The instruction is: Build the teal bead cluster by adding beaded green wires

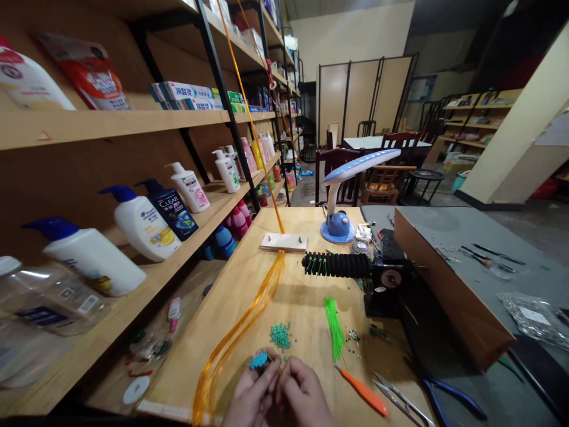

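Near the bottom middle, my left hand pinches a small turquoise beaded piece between thumb and fingers. Close beside it on the right, my right hand has its fingertips pressed together; what they hold, if anything, is too small to make out. Just beyond both hands lies a pile of teal beads. Long orange threads run down the table on the left, from under a pale wooden clamp bar. A bundle of bright green strands lies to the right of the beads.
An orange-handled tool, tweezers and blue-handled pliers lie at the lower right. Beyond stand a machine with a black ribbed roller and a blue lamp. Shelves of bottles line the left. A cardboard panel stands right.
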Demonstrator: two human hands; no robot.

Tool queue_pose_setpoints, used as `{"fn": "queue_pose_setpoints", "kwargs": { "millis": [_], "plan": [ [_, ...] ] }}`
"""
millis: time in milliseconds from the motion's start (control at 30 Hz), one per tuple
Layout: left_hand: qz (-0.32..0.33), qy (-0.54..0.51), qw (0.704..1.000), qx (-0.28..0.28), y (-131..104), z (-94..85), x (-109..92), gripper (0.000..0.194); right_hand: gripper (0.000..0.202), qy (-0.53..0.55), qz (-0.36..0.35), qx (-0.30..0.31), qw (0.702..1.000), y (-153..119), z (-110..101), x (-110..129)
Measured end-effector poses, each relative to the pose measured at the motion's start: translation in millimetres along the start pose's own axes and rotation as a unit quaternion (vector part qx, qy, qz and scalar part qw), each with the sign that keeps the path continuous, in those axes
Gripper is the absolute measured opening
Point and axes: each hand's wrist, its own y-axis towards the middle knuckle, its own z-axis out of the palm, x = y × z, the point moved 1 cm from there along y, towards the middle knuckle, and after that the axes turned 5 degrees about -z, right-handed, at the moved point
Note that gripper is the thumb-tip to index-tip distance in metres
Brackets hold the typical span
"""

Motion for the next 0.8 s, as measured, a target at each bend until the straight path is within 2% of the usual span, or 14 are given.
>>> {"fn": "queue_pose_setpoints", "kwargs": {
  "millis": [433,800],
  "plan": [
    [-0.013,0.023,1.000,0.000,12.3,-16.2,3.5,0.046,0.047,-0.029,0.017,0.003,0.999,2.2,9.1,14.9],
    [-0.052,-0.013,0.999,0.008,19.5,-25.6,3.8,0.043,0.038,-0.056,-0.009,-0.006,0.998,4.6,12.2,19.1]
  ]
}}
